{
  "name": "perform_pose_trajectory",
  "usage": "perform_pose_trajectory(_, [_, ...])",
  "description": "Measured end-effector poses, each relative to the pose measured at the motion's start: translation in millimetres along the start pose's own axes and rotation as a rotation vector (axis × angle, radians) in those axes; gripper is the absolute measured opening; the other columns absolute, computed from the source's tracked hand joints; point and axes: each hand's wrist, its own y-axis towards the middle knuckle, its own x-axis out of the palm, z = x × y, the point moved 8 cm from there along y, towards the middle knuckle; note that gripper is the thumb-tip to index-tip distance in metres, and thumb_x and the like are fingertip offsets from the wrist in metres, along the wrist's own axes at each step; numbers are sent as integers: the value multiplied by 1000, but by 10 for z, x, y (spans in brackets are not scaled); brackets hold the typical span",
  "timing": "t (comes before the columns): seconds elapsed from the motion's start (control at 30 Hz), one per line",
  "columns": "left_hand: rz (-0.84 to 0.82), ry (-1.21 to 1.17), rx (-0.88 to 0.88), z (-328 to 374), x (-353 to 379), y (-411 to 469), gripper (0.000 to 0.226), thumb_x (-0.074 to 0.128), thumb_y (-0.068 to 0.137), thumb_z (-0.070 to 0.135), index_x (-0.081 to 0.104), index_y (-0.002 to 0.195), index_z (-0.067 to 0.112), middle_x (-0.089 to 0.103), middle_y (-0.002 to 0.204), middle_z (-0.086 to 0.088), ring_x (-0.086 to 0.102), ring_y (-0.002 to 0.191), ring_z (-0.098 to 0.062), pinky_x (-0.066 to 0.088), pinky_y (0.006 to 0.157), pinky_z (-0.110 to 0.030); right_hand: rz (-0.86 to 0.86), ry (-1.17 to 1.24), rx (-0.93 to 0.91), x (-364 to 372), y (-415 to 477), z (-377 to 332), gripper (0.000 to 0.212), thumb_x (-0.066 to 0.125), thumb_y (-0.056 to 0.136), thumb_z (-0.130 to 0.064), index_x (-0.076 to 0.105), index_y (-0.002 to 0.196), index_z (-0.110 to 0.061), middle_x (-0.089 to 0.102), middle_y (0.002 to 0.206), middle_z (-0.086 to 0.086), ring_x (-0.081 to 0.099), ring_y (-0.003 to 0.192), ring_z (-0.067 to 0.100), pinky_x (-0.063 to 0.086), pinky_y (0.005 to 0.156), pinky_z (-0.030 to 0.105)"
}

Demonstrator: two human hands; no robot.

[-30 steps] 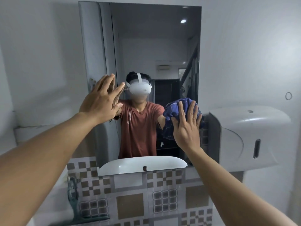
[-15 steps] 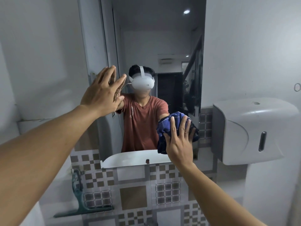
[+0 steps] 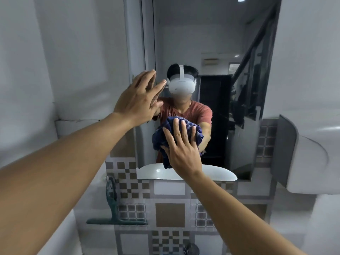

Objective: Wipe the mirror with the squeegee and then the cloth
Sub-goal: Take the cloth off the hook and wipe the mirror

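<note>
A tall wall mirror [image 3: 211, 43] fills the middle of the head view. My right hand [image 3: 181, 150] presses a bunched dark blue cloth [image 3: 161, 137] flat against the lower middle of the glass, fingers spread over it. My left hand [image 3: 138, 100] rests with an open palm and spread fingers on the mirror's left edge, higher up, holding nothing. A green squeegee [image 3: 116, 216] stands against the tiled wall below the mirror at the left, blade down, apart from both hands.
A white wall dispenser [image 3: 305, 153] juts out just right of the mirror. Patterned brown and grey tiles [image 3: 169, 214] cover the wall below the glass. A white ledge [image 3: 79, 124] runs along the left wall. A tap top [image 3: 191, 249] shows at the bottom edge.
My right hand has slid the cloth down and to the left across the glass, from the right side to the lower middle. My left hand has stayed pressed at the left edge.
</note>
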Motion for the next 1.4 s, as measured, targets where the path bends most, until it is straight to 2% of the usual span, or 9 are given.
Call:
perform_pose_trajectory(0.13, [26,15,40,-31,-51,17,57,65,93,34,51,146,20,42,152,-17,37,142,-34,54,98,-51,42,17,-144,71,203,-416,52,40,108,-38,38,154,-14,29,163,19,26,152,37,20,121,61])
perform_pose_trajectory(0.33, [5,46,64,-52,-5,9,60,66,93,31,47,149,21,39,154,-18,33,144,-34,55,97,-50,16,22,-351,265,234,-793,53,53,102,-30,43,152,-13,31,163,15,26,152,35,18,123,57])
perform_pose_trajectory(0.43, [-4,42,61,-42,10,5,61,65,93,31,45,150,21,35,156,-18,30,146,-34,53,100,-49,-36,6,-466,305,39,-734,50,47,105,-33,43,152,-15,29,164,15,26,152,35,18,124,55])
perform_pose_trajectory(0.5, [-16,34,52,-39,39,-4,63,64,94,31,41,152,22,31,159,-17,26,148,-34,50,105,-49,-49,-21,-480,292,-118,-579,49,41,108,-37,43,152,-16,30,164,15,28,151,34,20,123,55])
perform_pose_trajectory(0.67, [-6,19,-4,19,91,-101,65,58,97,32,31,156,22,18,164,-18,17,152,-37,36,117,-53,-96,-91,-425,218,-376,-122,53,37,107,-44,38,155,-20,29,164,14,28,151,33,21,122,55])
perform_pose_trajectory(0.87, [5,-62,-69,303,267,-539,64,50,99,36,30,157,18,20,162,-24,22,148,-41,34,117,-55,-133,-123,-299,-1,-417,340,56,34,107,-47,35,157,-22,28,165,14,25,153,34,18,123,56])
perform_pose_trajectory(1.03, [-55,-16,-52,339,411,-635,70,57,96,37,30,157,16,18,162,-28,20,149,-44,22,122,-54,-140,-109,-148,-172,-407,721,59,36,105,-50,29,159,-25,22,167,13,17,155,33,13,124,58])
perform_pose_trajectory(1.23, [-73,-4,-52,350,408,-616,73,60,95,37,30,157,16,18,162,-28,20,149,-44,22,123,-54,-154,-113,44,-202,-611,1201,62,29,106,-53,18,161,-26,15,167,17,9,155,37,9,124,58])
perform_pose_trajectory(1.4, [-61,-14,-59,356,357,-583,72,66,91,34,37,154,13,25,157,-28,26,145,-45,31,117,-57,-153,-47,279,-248,-749,1504,63,16,106,-54,8,162,-26,2,168,20,-3,156,36,-1,125,55])
